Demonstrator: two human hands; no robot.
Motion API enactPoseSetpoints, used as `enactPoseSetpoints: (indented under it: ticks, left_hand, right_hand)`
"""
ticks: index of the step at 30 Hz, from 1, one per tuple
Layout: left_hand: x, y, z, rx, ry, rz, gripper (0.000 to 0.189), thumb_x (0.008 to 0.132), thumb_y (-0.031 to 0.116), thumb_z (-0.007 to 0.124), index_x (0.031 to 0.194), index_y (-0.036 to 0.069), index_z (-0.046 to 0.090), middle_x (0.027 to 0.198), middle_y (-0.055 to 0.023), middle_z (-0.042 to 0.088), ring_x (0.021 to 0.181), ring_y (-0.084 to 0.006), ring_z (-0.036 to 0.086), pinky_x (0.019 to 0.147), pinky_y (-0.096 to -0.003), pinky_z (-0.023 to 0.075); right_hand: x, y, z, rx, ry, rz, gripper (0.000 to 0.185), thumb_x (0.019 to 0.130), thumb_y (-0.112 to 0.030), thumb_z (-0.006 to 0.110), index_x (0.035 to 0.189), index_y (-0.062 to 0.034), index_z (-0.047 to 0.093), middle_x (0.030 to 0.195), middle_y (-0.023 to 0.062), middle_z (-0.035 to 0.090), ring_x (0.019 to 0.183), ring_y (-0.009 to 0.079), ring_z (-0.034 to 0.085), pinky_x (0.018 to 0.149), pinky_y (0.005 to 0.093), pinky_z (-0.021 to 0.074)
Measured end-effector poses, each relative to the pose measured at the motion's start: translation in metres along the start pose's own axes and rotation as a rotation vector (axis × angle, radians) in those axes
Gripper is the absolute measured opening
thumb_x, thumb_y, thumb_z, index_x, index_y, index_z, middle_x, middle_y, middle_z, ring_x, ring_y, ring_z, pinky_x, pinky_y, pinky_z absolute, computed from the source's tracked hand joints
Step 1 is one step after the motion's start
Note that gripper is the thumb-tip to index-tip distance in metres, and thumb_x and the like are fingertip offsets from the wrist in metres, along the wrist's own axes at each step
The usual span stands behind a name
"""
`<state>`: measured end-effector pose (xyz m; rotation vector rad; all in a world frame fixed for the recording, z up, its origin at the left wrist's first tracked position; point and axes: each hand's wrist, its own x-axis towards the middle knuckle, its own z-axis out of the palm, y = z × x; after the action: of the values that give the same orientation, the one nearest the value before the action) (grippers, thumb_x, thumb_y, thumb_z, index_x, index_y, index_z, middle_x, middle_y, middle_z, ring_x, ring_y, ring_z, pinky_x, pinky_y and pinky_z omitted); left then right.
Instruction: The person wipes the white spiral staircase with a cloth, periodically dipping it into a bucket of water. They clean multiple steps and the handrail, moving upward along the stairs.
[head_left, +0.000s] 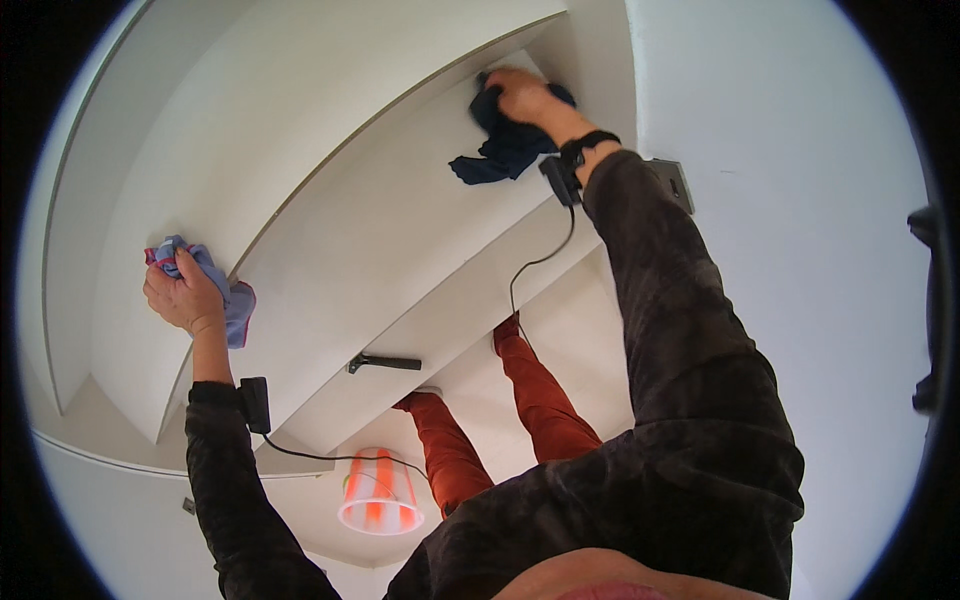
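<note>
My left hand (184, 296) grips a bluish-purple cloth (238, 307) with a pinkish-red edge. It is at the front edge of an upper white shelf (315, 97), and part of the cloth hangs past that edge. Further right, my right hand (521, 94) is closed over a dark navy cloth (510, 146) bunched on the shelf below (390, 217). That hand is near the inner corner by the side panel (600, 67) and looks slightly blurred. The cloth's loose end spreads toward the front of this lower shelf.
A black-handled tool (386, 363), perhaps a scraper, lies at the lowest board's edge. An orange-and-white striped bucket (379, 487) stands on the floor near my legs. Cables run from the black devices on my left wrist (255, 405) and right wrist (559, 180). A white wall (780, 225) rises at right.
</note>
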<state>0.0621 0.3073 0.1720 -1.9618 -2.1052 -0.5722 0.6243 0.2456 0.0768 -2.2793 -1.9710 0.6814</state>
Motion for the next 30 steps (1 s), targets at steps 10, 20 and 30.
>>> enactPoseSetpoints:
  ticks: [10, 20, 30]
  left_hand:
    - [0.0, 0.006, -0.002, -0.015, 0.016, 0.005, 0.046, 0.088, 0.047, 0.063, 0.109, 0.006, 0.061, 0.11, -0.0165, 0.062, 0.106, -0.0396, 0.056, 0.09, -0.0502, 0.0454]
    - [-0.002, 0.017, -0.007, -0.021, 0.037, -0.021, 0.045, 0.087, 0.047, 0.063, 0.105, 0.005, 0.062, 0.105, -0.0182, 0.063, 0.102, -0.0404, 0.056, 0.088, -0.0505, 0.0455]
    - [0.0, 0.013, -0.004, -0.033, -0.033, -0.045, 0.047, 0.086, 0.048, 0.063, 0.107, 0.006, 0.059, 0.113, -0.0173, 0.059, 0.108, -0.0404, 0.053, 0.089, -0.0512, 0.0451]
  right_hand:
    - [-0.083, 0.006, -0.025, 0.606, 0.272, 0.466, 0.038, 0.079, 0.003, 0.051, 0.111, -0.0092, 0.069, 0.11, 0.0127, 0.069, 0.104, 0.0292, 0.063, 0.093, 0.0359, 0.049]
    - [-0.028, -0.055, 0.081, 0.258, 0.746, 0.124, 0.044, 0.088, -0.016, 0.059, 0.128, 0.0023, 0.055, 0.134, 0.0249, 0.054, 0.125, 0.0424, 0.048, 0.108, 0.0484, 0.0356]
    - [-0.104, -0.289, 0.146, 0.527, -0.067, -0.821, 0.03, 0.07, -0.01, 0.071, 0.099, -0.012, 0.067, 0.114, 0.0068, 0.062, 0.115, 0.0298, 0.055, 0.095, 0.0429, 0.0471]
